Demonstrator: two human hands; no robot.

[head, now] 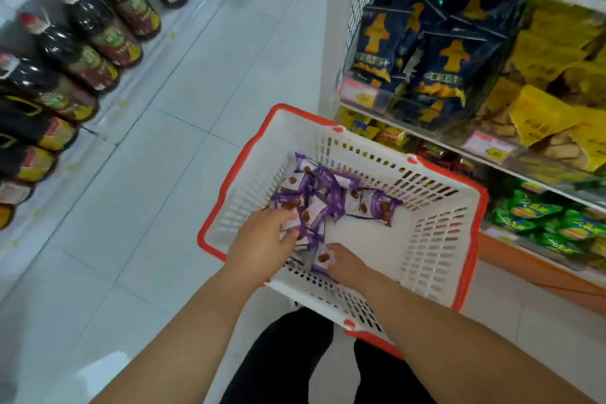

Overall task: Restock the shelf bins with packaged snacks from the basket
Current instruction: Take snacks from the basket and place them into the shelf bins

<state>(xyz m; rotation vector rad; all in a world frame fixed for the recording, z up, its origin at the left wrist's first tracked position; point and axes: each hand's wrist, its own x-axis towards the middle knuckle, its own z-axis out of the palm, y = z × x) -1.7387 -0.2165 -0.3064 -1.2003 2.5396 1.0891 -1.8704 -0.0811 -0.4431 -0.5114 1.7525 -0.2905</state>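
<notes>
Both bare hands reach into a white slotted plastic basket [436, 239] with an orange-red rim, set on the pale tiled floor [157, 174] beside a snack shelf [511, 170]. Inside, toward the basket's far-left corner, lies a loose heap of small purple-and-white packets [324, 203], each printed with a reddish-brown fruit picture; their lettering is too blurred to read. The left hand [265, 239] rests on the near edge of the heap with fingers curled around several packets. The right hand [344, 264], just beside it, pinches one packet at its fingertips.

On the shelf, clear bins hold glossy dark-blue bags [436, 62] with a yellow figure and, to their right, crinkled yellow bags [557, 88] showing biscuit-like pieces. Price tags [360, 92] hang on the bin fronts, their writing illegible. Green packs [537, 216] fill a lower tier.

Across the aisle stands a row of dark bottles [108, 26] with red caps and red-and-yellow labels, the text unreadable. Black trouser legs [288, 354] show below the arms.
</notes>
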